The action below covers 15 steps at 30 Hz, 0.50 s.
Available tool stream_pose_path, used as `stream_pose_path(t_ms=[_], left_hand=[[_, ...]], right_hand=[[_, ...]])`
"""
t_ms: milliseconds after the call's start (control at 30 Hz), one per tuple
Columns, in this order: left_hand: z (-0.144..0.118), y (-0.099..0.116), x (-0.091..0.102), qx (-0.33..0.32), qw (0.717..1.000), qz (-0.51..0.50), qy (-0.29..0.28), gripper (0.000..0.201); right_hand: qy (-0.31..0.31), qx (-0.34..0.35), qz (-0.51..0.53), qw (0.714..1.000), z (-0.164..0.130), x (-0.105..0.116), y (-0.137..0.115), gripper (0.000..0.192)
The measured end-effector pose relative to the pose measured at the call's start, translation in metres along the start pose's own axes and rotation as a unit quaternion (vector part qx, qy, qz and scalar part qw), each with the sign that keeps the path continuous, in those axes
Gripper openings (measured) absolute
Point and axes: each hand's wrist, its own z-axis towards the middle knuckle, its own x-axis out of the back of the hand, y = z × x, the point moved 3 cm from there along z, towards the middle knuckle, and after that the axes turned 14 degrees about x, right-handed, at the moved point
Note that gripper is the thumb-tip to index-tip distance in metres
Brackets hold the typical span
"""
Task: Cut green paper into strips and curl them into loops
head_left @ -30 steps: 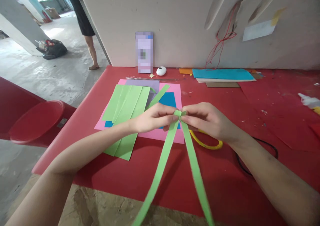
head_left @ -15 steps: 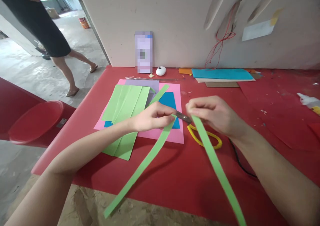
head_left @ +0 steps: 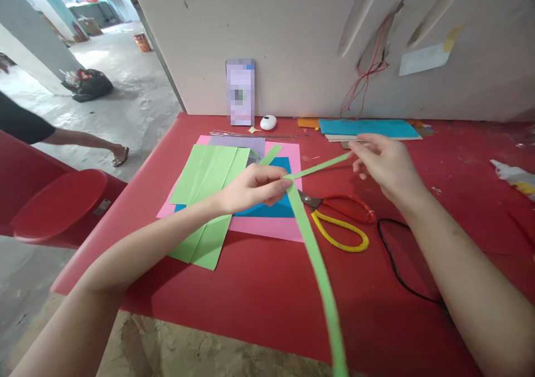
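Note:
My left hand [head_left: 261, 186] is closed, pinching green paper between thumb and forefinger above the stacked sheets. From its fingertips a long green paper strip [head_left: 315, 254] hangs toward me, past the picture's lower edge. A shorter green length [head_left: 321, 166] stretches up to the right. Its far end meets the thumb and forefinger of my right hand [head_left: 387, 168], whose other fingers are loosely curled. Whether the two lengths are one piece, I cannot tell. Scissors [head_left: 340, 246] with yellow and red handles lie between my hands, blade tips hidden. Wide green sheets [head_left: 209, 182] lie under my left forearm.
Pink [head_left: 267, 233] and blue sheets lie beneath the green ones. A phone [head_left: 241, 93] leans on the wall beside a white oval object [head_left: 268, 122]. Blue folded material [head_left: 368, 127], a black cable [head_left: 395, 265] and a white bottle [head_left: 512, 176] are rightward. Red stool [head_left: 62, 204] left.
My right hand has moved up and right. The strip that hung from it now hangs at my left fingertips, and another length spans both hands. A person at the left has walked mostly out of view.

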Motion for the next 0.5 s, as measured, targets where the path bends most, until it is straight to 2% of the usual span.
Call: stream_pose_path(t_ms=[67,133,167,200,367,500], left_hand=[[0.001,0.0,0.006,-0.012,0.999,0.012,0.038,0.038],[0.003,-0.001,0.014,-0.018,0.996,0.02,0.09,0.039],[0.004,-0.002,0.018,-0.019,0.993,0.018,0.117,0.039],[0.005,-0.004,0.022,-0.02,0.99,0.011,0.143,0.038],[0.01,-0.017,0.04,-0.032,0.969,-0.057,0.238,0.027],[0.013,-0.025,0.046,-0.027,0.958,-0.086,0.274,0.015]], right_hand=[[-0.112,-0.001,0.014,0.994,-0.01,-0.01,-0.011,0.02],[-0.311,-0.004,0.042,0.949,-0.027,-0.025,-0.027,0.037],[-0.37,0.009,0.035,0.928,-0.035,-0.03,-0.034,0.041],[-0.401,0.021,0.018,0.916,-0.04,-0.033,-0.04,0.041],[-0.383,0.051,-0.075,0.919,-0.042,-0.031,-0.046,0.032],[-0.411,0.048,-0.136,0.9,-0.035,-0.026,-0.036,0.033]])
